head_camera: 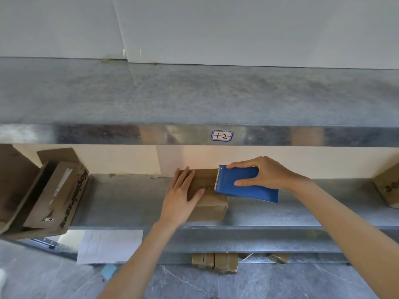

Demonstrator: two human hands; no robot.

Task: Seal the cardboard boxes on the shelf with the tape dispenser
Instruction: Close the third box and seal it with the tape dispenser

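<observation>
Floor point(280, 283): grey veined tiles lie closest to you, below the racking.
Taped packets point(214, 263): a brown cluster sits on the floor just under the lowest shelf edge.
Sheet of paper point(110, 246): a white page with faint lines hangs or lies beneath the middle shelf, left of your forearms.
Left hand point(182, 195): you lay it flat on the left end of the small cardboard box point(212, 205), fingers straight and together, thumb spread along the top; it clasps nothing.
Small cardboard box: it stands on the middle shelf point(129, 199), near the front edge, flaps down, with handwriting on top partly covered.
Right hand point(265, 173): your fingers and thumb curl round the blue tape dispenser point(246, 186), gripping it from above.
Tape dispenser: its toothed edge points toward your left hand, over the right end of the box top.
Open carton point(45, 195): a printed box with raised flaps stands at the shelf's left end, well apart.
Second carton point(388, 187): it is cut off at the right edge.
Label point(222, 135): "1-2", handwritten, on the upper shelf's front lip.
Upper shelf point(194, 93): a galvanised metal surface.
Wall point(216, 29): white, behind the racking.
</observation>
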